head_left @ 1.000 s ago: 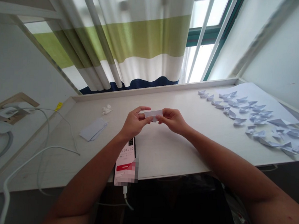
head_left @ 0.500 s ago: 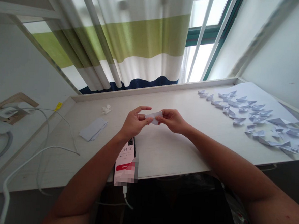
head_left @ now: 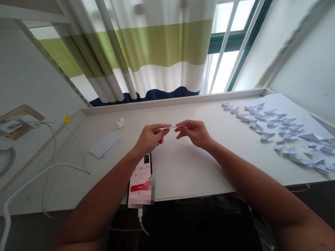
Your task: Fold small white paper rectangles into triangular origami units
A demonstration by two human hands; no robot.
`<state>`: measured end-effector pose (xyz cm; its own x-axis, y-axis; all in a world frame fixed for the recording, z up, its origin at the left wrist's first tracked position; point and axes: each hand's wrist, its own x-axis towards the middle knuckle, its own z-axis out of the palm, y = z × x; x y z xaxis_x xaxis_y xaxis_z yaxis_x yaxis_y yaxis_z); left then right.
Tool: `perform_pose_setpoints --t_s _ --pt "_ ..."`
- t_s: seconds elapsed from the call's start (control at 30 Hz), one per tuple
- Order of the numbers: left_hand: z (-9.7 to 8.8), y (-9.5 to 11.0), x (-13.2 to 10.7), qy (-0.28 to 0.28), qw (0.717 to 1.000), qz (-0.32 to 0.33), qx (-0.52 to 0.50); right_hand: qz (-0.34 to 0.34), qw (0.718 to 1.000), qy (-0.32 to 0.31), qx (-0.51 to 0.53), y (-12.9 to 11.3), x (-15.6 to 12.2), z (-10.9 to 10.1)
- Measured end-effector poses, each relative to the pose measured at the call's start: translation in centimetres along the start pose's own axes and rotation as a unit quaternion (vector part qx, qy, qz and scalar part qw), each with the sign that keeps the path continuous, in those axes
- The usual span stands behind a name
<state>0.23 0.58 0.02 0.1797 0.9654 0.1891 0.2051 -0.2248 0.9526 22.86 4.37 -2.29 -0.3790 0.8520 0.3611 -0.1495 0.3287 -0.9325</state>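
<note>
Left hand point(head_left: 150, 138): pinching left end of paper slip point(head_left: 173, 126) | Right hand point(head_left: 194, 133): pinching right end | Slip: edge-on, frame centre, above desk point(head_left: 182, 168) | Phone point(head_left: 140, 178): lower centre

Striped curtain point(head_left: 160, 53), bright window point(head_left: 232, 38)

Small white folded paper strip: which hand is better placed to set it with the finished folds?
Probably right. Both the left hand and the right hand pinch the small white folded paper strip, but the white folded paper pieces lie on the right hand's side.
</note>
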Motion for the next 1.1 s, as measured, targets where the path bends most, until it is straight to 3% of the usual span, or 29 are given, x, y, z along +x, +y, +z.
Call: perform_pose_setpoints --t_s 0.23,0.47,0.73,1.1 --pt "0.6 -0.5 0.1 0.035 0.996 0.061 -0.047 -0.030 0.999 0.019 0.014 -0.1 0.0 0.3" --pt "1.1 -0.8 0.3 0.061 0.992 0.081 -0.079 -0.041 0.998 0.040 0.012 0.2 0.0 0.8" --pt "1.4 -0.1 -0.1 0.062 0.995 0.050 -0.067 -0.016 0.996 0.052 0.071 -0.1 0.0 1.3" --pt "0.9 -0.3 0.2 0.045 0.998 0.005 -0.051 0.040 0.996 0.028 0.069 0.0 0.0 1.2"
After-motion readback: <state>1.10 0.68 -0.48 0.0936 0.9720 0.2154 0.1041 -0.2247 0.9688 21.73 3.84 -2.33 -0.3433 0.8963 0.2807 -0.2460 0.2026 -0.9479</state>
